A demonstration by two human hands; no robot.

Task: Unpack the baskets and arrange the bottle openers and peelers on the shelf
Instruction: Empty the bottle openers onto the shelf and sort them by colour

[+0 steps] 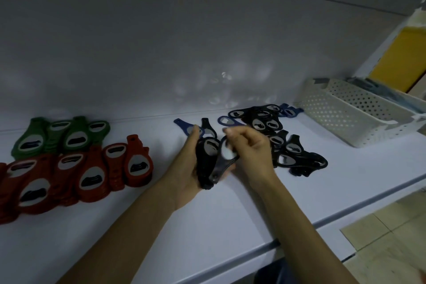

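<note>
The left hand cups a stack of black openers, with the thumb along its far edge. The right hand has its fingers pinched on the round head of one black opener. Its handle slants down-left against the stack, above the shelf. A black pile lies just right, with blue openers behind. Red openers and green openers lie left, and a basket stands far right.

On the white shelf, the left hand grips a black opener stack. The right hand pinches a single black opener against it. Red openers lie at nine o'clock, green openers at ten, a loose black pile at three, and a perforated basket at two.
</note>
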